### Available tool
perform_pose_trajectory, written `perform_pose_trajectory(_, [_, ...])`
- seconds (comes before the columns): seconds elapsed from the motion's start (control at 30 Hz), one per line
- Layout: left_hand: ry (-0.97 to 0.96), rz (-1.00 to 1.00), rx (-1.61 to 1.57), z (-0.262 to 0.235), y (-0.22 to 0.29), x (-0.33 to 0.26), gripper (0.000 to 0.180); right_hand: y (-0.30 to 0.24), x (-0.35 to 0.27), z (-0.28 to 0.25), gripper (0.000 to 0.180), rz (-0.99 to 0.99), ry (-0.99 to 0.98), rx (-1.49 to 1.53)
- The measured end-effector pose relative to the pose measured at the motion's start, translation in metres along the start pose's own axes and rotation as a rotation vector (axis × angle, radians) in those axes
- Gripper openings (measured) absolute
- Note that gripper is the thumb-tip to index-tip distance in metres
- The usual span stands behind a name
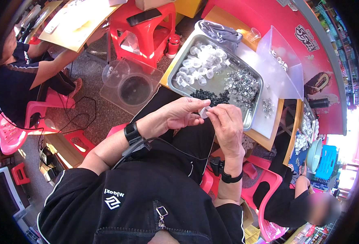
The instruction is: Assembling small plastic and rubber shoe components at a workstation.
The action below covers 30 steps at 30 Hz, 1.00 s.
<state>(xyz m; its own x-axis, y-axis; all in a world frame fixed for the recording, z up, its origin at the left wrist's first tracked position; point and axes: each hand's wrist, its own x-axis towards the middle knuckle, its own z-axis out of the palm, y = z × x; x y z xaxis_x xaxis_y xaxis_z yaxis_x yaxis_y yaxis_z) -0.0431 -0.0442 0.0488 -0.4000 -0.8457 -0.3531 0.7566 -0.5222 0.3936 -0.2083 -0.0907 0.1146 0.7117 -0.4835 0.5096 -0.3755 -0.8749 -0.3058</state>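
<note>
Between my two hands, over my lap at the tray's near edge, is a small translucent white plastic piece (204, 112). My left hand (182, 114) pinches it from the left with thumb and fingers. My right hand (228, 125) closes its thumb and fingertips at the right side of the piece; whether a smaller part sits there is hidden. Just beyond lies a metal tray (219, 84). It holds a heap of translucent white plastic pieces (200, 64), a pile of small black parts (212, 97) and a pile of small shiny metal parts (242, 85).
Right of the tray, a white board (265, 126) bears more metal parts (267, 107), beside a clear plastic box (283, 61). Grey cloth (220, 33) lies behind. A red stool (141, 44) holds a phone (144, 17). People sit at left (15, 89) and right (285, 203).
</note>
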Motion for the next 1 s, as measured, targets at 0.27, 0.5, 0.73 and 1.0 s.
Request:
perform_pose_trajectory(0.27, [0.088,0.077,0.194,-0.001,-0.007,0.002,0.027,-0.003,-0.004,0.002,0.017,-0.032,-0.013,0.0])
perform_pose_trajectory(0.5, [0.116,0.085,0.177,-0.006,-0.014,0.0,0.026,-0.002,-0.016,0.019,0.017,0.129,-0.042,0.129])
perform_pose_trajectory(0.73, [-0.011,-0.107,0.045,-0.013,-0.017,0.001,0.031,0.002,-0.019,0.02,0.021,-0.083,-0.015,0.009])
perform_pose_trajectory(1.0, [0.01,-0.237,0.039,-0.016,-0.026,-0.005,0.039,0.01,-0.022,0.023,0.019,-0.167,-0.166,0.047])
